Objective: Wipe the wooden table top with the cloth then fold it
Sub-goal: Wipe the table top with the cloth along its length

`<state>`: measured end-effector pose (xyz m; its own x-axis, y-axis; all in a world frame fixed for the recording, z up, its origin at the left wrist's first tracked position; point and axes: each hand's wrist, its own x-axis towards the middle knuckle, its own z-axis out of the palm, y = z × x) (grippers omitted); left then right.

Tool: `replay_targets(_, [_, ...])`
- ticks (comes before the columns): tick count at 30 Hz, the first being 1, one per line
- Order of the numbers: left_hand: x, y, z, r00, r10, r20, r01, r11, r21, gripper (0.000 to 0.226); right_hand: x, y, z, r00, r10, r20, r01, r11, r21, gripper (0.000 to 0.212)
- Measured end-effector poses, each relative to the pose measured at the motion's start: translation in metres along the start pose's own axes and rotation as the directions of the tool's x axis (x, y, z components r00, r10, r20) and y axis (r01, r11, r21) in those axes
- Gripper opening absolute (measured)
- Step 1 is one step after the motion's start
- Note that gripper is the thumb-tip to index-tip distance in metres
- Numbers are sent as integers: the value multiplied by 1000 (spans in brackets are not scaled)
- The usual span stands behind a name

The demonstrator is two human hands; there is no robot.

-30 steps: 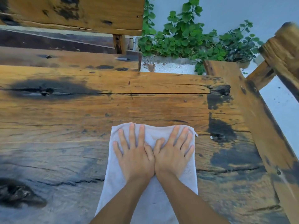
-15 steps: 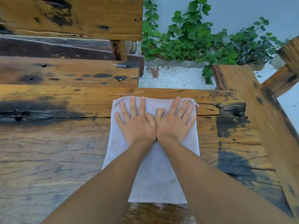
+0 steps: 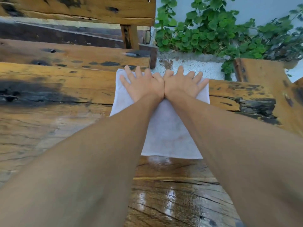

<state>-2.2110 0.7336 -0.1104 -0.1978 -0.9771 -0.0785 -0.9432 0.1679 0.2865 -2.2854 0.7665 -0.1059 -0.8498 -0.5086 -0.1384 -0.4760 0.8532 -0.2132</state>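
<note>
- Nearest the camera, the wooden table top [image 3: 172, 199] shone wet between the two forearms, with long cracks running through the grain. Judged a damp streak lying behind the cloth.
- The cloth [image 3: 165, 128], white and spread flat, lay lengthwise away from the person, its near hem just past the wet patch and its far hem at the table's far edge.
- Left hand [image 3: 144, 86] and right hand [image 3: 182, 86] lay palm-down on the far end of the cloth, fingers splayed apart and flat, thumbs touching. Neither gripped anything; both pressed only.
- Risk, as judged: the fingertips reached the far edge or slightly beyond it. More push could send the cloth's front hem over the lip and let it droop or drop toward the gravel [image 3: 188, 66].
- Second risk: with arms at full stretch and weight forward, palms might skid on wet wood and bunch the cloth, which would spoil the flat lay needed for folding.
- Rough cracks and a dark, splintered corner [image 3: 257, 105] to the right might snag the fabric.
- Beyond the edge stood a wooden bench [image 3: 73, 51], blotched dark, with a plank backrest [image 3: 98, 10] above it.
- Farthest off were leafy green plants [image 3: 221, 30] against a pale wall [image 3: 262, 7]. An outdoor setting, by the look.
</note>
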Motion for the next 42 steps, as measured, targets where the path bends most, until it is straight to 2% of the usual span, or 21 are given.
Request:
replay_targets(3, [-1,-1,-2,1000,4,-7,-4,1000,-13,57,-2,-1,1,999,-40,5,40,999,-8,63])
replay_targets(11, [-23,-13,-4,989,150,10,-150,988,33,56,-28,21,4,979,-199,-39,200,980,17,56])
replay_targets(19, [-97,-32,-2,962,271,29,-271,962,-17,56,-88,69,1,984,-178,-22,178,984,2,59])
replay_targets(28, [-212,-68,0,931,357,75,-354,934,-51,59,-191,136,2,989,-146,10,147,985,-92,66])
replay_targets(36, [-332,-113,6,924,372,85,-369,928,-47,75,-312,205,11,988,-153,14,154,979,-130,74])
replay_targets(42, [-446,-149,3,929,353,115,-346,935,-75,81,-413,267,4,990,-124,72,130,988,-89,65])
